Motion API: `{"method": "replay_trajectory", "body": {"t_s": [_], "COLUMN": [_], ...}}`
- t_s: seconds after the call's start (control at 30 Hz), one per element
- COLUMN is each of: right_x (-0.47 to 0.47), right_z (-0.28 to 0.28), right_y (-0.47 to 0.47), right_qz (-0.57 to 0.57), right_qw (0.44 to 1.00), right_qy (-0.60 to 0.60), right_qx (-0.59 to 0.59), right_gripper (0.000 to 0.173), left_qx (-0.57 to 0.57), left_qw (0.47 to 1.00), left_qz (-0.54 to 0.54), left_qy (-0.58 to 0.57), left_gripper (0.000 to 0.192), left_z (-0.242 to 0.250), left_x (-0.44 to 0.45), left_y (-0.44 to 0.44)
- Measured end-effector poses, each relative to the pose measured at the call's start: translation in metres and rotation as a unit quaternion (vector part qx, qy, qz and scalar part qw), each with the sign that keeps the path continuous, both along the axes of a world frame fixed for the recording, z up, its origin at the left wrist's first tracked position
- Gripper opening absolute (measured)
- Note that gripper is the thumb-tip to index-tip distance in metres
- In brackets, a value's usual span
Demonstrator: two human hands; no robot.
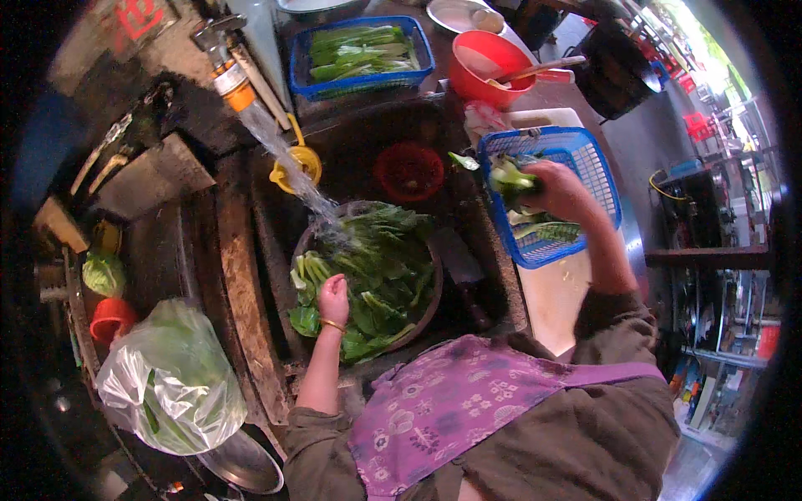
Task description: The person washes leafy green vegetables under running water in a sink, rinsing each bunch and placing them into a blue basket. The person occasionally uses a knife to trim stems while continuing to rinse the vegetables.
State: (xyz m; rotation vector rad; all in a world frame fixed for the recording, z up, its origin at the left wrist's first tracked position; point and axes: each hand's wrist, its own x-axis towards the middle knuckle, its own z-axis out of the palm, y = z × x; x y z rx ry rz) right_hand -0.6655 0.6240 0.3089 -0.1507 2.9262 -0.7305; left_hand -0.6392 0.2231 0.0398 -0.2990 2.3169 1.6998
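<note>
Water runs from a tap with an orange-and-white outlet [237, 87] onto leafy greens [376, 275] in a round basin [437, 282] in the dark sink. My left hand [334, 300], with a bangle at the wrist, is at the basin's left side by some pale stalks; whether it grips any is unclear. My right hand [554, 185] holds a bunch of greens [514, 177] over a blue plastic basket [551, 257], where more greens [548, 230] lie.
A yellow ladle [308, 164] and a red strainer [410, 172] are beyond the basin. Behind the sink stand a blue basket of greens [363, 53] and a red bowl [485, 56]. A plastic bag of greens [175, 382] sits left. A cleaver [460, 257] lies right of the basin.
</note>
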Motion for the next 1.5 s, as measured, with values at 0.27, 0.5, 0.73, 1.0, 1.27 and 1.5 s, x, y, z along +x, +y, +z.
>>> {"method": "replay_trajectory", "body": {"t_s": [0.27, 0.5, 0.73, 1.0, 1.27, 1.5], "right_x": [0.028, -0.113, -0.198, -0.232, -0.235, -0.229], "right_z": [-0.026, 0.053, 0.129, 0.13, 0.137, 0.137], "right_y": [0.044, -0.112, -0.249, -0.289, -0.292, -0.295], "right_qz": [0.03, 0.123, 0.089, 0.077, 0.048, 0.041], "right_qw": [0.953, 0.936, 0.925, 0.899, 0.925, 0.927], "right_qy": [-0.208, 0.328, 0.359, 0.313, 0.291, 0.288], "right_qx": [0.216, -0.036, 0.088, 0.297, 0.239, 0.235], "right_gripper": [0.054, 0.043, 0.029, 0.017, 0.019, 0.018], "left_qx": [-0.023, -0.036, -0.275, 0.174, 0.346, 0.314], "left_qw": [1.0, 0.999, 0.943, 0.818, 0.736, 0.709], "left_qz": [-0.002, -0.019, -0.162, 0.109, 0.364, 0.414], "left_qy": [0.003, 0.018, -0.097, -0.538, -0.455, -0.477], "left_gripper": [0.019, 0.017, 0.033, 0.058, 0.047, 0.046], "left_z": [-0.008, -0.019, 0.064, 0.018, 0.023, -0.015], "left_x": [0.015, 0.026, 0.051, 0.101, 0.094, 0.075], "left_y": [0.008, 0.012, 0.011, -0.033, -0.036, -0.051]}}
